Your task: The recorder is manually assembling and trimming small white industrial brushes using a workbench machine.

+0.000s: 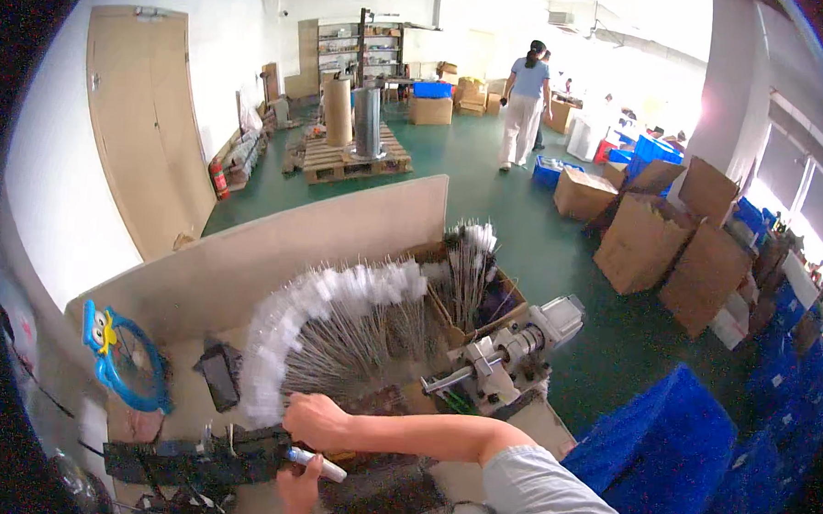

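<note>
My left hand (298, 493) comes in low in the picture, its fingers closed round a white tube with a blue end (327, 468). Above it my right hand (317, 422) is curled, with the forearm reaching in from the right; what its fingers hold is hidden. Both hands are at the right end of a long black fixture (187, 464) with small upright metal parts. Behind them, many thin metal stems with white tufted ends (336, 295) lie fanned in an arc on the bench. A dark flat phone-like object (220, 378) lies left of the fan.
A metal machine (508, 358) stands right of the fan, beside a cardboard box (442, 300) of more stems. A blue duck-headed ring (134, 396) is at left. A low panel (274, 242) backs the bench. Cardboard boxes (646, 240) and blue bins (660, 452) line the right; a person (528, 101) stands farther off.
</note>
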A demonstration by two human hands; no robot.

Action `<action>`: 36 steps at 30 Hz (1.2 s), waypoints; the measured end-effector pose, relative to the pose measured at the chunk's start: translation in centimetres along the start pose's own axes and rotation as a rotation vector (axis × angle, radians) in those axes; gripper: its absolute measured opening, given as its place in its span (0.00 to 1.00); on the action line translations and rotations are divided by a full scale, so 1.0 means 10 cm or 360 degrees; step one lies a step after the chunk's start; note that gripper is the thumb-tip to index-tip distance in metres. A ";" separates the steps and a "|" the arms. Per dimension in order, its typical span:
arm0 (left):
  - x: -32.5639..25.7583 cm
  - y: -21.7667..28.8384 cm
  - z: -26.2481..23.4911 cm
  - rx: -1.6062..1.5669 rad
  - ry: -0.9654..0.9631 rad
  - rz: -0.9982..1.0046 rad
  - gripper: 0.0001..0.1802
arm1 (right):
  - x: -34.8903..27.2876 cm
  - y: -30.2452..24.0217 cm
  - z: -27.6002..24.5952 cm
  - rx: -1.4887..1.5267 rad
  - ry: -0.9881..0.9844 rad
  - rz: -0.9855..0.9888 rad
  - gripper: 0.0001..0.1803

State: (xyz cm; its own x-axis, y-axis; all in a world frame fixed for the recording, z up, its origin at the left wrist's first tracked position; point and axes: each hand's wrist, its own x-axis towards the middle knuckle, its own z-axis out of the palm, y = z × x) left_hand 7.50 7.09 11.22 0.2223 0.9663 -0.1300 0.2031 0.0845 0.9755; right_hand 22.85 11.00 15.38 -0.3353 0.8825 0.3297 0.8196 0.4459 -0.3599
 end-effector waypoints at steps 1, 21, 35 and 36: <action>0.03 -0.06 -0.06 0.0146 -0.0100 0.0090 0.10 | -0.04 0.00 -0.05 0.0038 -0.0053 -0.0103 0.07; -0.15 -0.17 -0.18 -0.0131 0.0373 0.0131 0.18 | -0.81 0.31 0.51 0.0038 -0.0021 -0.0143 0.14; -0.17 -0.88 -1.50 -0.1096 0.0643 -0.0477 0.28 | -0.92 0.39 0.34 0.0260 -0.0370 -0.0039 0.16; -0.19 -0.87 -1.48 -0.0706 0.0596 -0.0363 0.28 | -0.95 0.37 0.28 0.0241 -0.0380 -0.0024 0.16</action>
State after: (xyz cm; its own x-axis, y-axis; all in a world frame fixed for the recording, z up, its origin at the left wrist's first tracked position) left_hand -8.83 8.11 5.66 -0.1456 0.9249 -0.3512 -0.2275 0.3142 0.9217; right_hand 27.80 4.73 8.51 -0.4617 0.8778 0.1275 0.7411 0.4607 -0.4885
